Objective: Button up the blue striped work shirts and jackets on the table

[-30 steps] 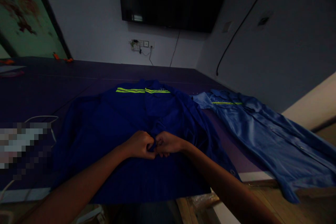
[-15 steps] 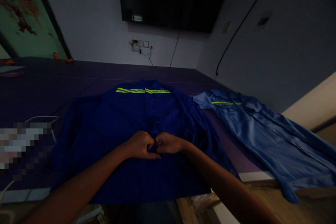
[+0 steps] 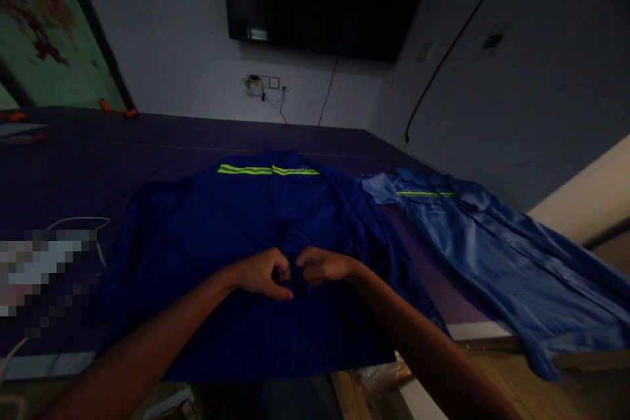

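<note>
A dark blue work jacket [image 3: 221,210] with yellow-green stripes across the chest lies spread front side up, collar away from me. Over the middle of its front, my left hand [image 3: 263,272] has its fingers curled on the front edge, thumb pointing right. Just to the right, my right hand [image 3: 327,268] is closed in a pinch on the same front opening. A narrow gap separates the two hands. Whatever small part of the fabric or fastening sits between the fingers is too dark to make out.
A lighter blue jacket [image 3: 472,236] lies on the purple tabletop [image 3: 428,262] at the right, one sleeve hanging over the front edge. At the left are a white cable [image 3: 81,218] and a blurred-out item. A television [image 3: 329,0] hangs on the wall behind.
My hands have drawn slightly apart, the right one shifting a little to the right. The left thumb has moved back from beneath the right hand. Both jackets lie as before.
</note>
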`<state>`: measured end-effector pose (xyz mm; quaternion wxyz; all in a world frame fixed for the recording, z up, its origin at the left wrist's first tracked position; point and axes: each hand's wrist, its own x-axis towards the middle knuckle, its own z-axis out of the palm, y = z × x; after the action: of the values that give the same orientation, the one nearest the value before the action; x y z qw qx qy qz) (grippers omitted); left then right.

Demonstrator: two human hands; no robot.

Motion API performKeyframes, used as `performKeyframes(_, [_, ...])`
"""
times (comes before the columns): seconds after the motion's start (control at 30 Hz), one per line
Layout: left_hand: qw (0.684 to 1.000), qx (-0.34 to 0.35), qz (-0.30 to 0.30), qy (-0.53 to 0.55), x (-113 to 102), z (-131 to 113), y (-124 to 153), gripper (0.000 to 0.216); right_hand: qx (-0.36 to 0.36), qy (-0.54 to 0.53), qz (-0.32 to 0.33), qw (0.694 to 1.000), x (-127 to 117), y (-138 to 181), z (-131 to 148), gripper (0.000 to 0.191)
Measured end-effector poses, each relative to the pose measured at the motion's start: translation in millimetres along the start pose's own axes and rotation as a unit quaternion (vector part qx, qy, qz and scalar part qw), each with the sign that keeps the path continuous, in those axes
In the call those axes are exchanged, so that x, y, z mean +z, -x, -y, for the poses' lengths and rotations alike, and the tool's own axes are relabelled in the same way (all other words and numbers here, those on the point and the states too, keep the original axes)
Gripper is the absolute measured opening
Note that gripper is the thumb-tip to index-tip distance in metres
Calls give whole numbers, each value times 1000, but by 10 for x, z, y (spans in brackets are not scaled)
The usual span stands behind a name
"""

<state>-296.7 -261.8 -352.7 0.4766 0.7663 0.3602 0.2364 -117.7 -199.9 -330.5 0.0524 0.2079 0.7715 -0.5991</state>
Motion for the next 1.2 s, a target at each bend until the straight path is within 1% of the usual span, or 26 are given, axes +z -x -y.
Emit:
performKeyframes(0.07, [996,-18,67,59,-34,-26,36,30,6,-23,51,998,-14,67,42,12])
performKeyframes(0.17, [978,-49,173,107,-83,-124,91,36,53,-39,128,990,-44,190,132,18])
performKeyframes(0.23, [955,-58,264,124,-115,-225,119,39,85,-39,202,975,-74,271,204,24])
performKeyframes(0.3, [923,-55,354,140,-144,-312,138,45,96,-35,282,954,-103,336,269,35])
performKeyframes(0.33, [909,-53,385,148,-156,-334,142,48,95,-31,314,944,-115,358,293,41])
performKeyframes(0.37, [902,-50,398,158,-166,-337,142,51,89,-28,332,939,-124,371,309,46])
performKeyframes(0.4, [904,-46,389,169,-174,-318,136,52,77,-31,328,941,-131,375,315,49])
performKeyframes(0.43, [915,-39,357,182,-179,-278,124,54,55,-40,298,952,-136,371,310,50])
performKeyframes(0.47, [933,-30,298,200,-183,-223,104,54,27,-52,245,968,-143,359,297,50])
performKeyframes(0.5, [952,-20,215,216,-187,-157,76,55,-5,-63,170,983,-154,340,276,49])
performKeyframes(0.53, [968,-13,111,224,-193,-85,42,54,-36,-68,78,994,-173,318,249,47])
performKeyframes(0.57, [977,-12,-5,215,-202,-13,3,53,-60,-64,-19,996,-201,293,217,46])
performKeyframes(0.6, [976,-20,-116,184,-217,55,-35,50,-72,-49,-110,990,-241,268,179,44])
performKeyframes(0.63, [968,-34,-214,130,-239,118,-71,46,-70,-27,-191,979,-292,246,136,43])
performKeyframes(0.67, [953,-50,-294,60,-268,174,-98,42,-56,-2,-260,964,-352,228,89,43])
performKeyframes(0.7, [934,-62,-352,-19,-302,223,-115,37,-35,24,-319,947,-418,215,38,44])
performKeyframes(0.73, [913,-70,-389,-101,-341,266,-120,32,-8,52,-370,927,-485,208,-16,45])
performKeyframes(0.8, [867,-89,-425,-244,-421,339,-100,24,52,121,-454,881,-609,208,-127,44])
performKeyframes(0.87, [822,-134,-439,-336,-492,400,-57,28,117,206,-509,827,-696,215,-229,40])
performKeyframes(0.93, [783,-210,-449,-376,-541,455,-16,38,171,267,-535,783,-738,218,-313,37])
performKeyframes(1.0, [756,-281,-447,-386,-566,505,10,47,201,292,-545,760,-744,212,-373,37])
performKeyframes(1.07, [747,-328,-433,-383,-572,546,26,55,211,304,-554,746,-728,202,-411,37])
performKeyframes(1.2, [765,-359,-385,-371,-550,588,56,64,207,323,-578,720,-693,197,-451,37])
